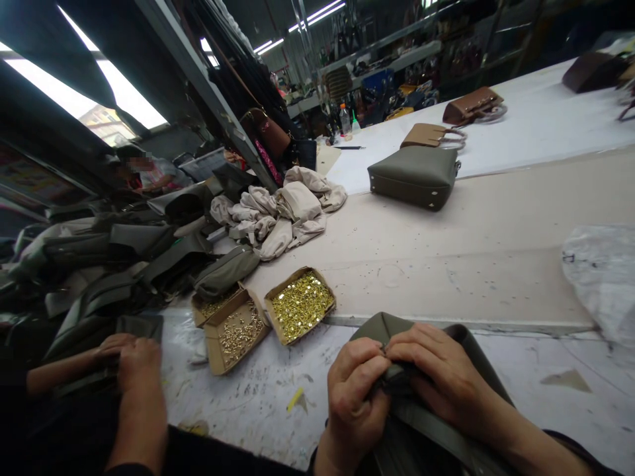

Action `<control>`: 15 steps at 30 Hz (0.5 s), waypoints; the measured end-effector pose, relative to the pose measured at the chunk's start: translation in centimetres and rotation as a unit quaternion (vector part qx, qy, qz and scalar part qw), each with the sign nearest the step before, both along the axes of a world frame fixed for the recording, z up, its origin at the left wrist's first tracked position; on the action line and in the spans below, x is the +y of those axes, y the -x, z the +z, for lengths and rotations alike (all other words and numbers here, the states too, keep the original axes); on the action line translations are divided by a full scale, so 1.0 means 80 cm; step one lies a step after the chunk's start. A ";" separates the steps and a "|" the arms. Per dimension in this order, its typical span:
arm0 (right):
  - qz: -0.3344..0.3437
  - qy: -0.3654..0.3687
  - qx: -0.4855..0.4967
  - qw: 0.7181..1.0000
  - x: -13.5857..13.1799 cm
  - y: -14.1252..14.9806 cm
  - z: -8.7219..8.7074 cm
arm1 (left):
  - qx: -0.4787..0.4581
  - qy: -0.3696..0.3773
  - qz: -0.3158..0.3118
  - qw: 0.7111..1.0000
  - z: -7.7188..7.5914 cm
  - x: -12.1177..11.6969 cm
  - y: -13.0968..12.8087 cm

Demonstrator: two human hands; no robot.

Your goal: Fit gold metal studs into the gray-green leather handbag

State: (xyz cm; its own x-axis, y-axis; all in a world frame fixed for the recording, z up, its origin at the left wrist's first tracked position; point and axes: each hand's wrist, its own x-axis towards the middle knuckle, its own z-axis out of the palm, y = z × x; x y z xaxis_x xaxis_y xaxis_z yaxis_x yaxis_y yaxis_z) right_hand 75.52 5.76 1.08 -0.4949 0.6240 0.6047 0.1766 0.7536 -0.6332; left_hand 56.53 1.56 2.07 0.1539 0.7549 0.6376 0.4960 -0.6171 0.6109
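Note:
Both my hands work on an olive-green leather bag piece (384, 327) at the near edge of the table. My left hand (353, 396) is curled into a pinch on a fold of it. My right hand (441, 383) presses on the same piece from the right, its fingers wrapped over the top and meeting my left thumb. Whatever small part sits between my fingertips is hidden. Just left of my hands stands a cardboard box of gold rivets (300, 305), and beside it two boxes of duller metal fittings (237, 334).
A co-worker's two hands (133, 367) rest on dark leather pieces at the lower left, beside a heap of grey-green bag parts (124, 264). Beige cloths (288, 208) lie mid-table. A finished olive bag (414, 175), tan bags (471, 106) and a plastic bag (602, 277) lie farther off.

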 end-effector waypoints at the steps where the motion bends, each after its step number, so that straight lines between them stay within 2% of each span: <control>1: 0.000 -0.003 0.002 1.000 0.000 0.000 0.000 | 0.000 -0.012 0.011 1.000 -0.002 -0.002 -0.001; 9: 0.007 -0.069 0.024 0.997 0.004 0.001 0.003 | 0.018 -0.084 0.053 0.995 -0.018 -0.009 -0.002; 11: 0.012 -0.063 0.022 0.998 0.004 0.001 0.004 | 0.032 -0.098 0.063 0.993 -0.018 -0.010 -0.002; 15: 0.022 -0.029 0.012 0.999 0.003 0.001 0.007 | 0.067 -0.078 0.067 0.992 -0.015 -0.012 -0.001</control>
